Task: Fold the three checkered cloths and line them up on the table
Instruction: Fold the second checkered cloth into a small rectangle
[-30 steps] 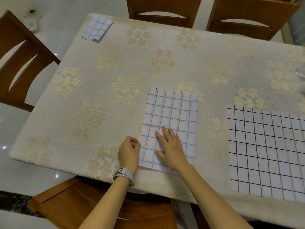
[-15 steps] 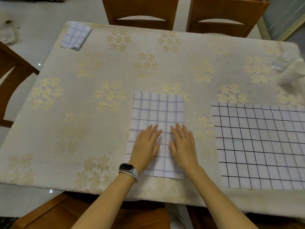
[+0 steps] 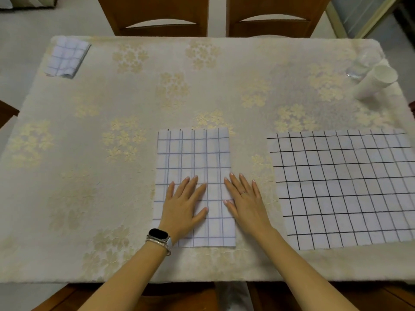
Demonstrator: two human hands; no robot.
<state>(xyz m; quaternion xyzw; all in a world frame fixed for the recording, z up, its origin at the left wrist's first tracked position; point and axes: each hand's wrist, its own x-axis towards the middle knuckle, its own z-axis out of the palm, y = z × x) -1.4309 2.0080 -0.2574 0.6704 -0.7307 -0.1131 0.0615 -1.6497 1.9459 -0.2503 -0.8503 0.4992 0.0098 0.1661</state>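
A half-folded white cloth with a thin grid (image 3: 194, 158) lies flat near the table's front edge, in the middle. My left hand (image 3: 183, 204) presses flat on its lower left part, fingers straight. My right hand (image 3: 246, 199) lies flat on its right edge, partly over the tablecloth. An unfolded checkered cloth (image 3: 343, 187) with black lines is spread out to the right. A small folded checkered cloth (image 3: 67, 57) sits at the far left corner.
The table (image 3: 112, 108) wears a cream cloth with gold flowers. A white paper roll (image 3: 374, 84) and a clear glass (image 3: 359, 67) stand at the far right corner. Wooden chairs (image 3: 157, 16) line the far side.
My left hand went from curled beside the cloth to flat on it. The right hand slid toward the cloth's right edge. The view shifted to the right.
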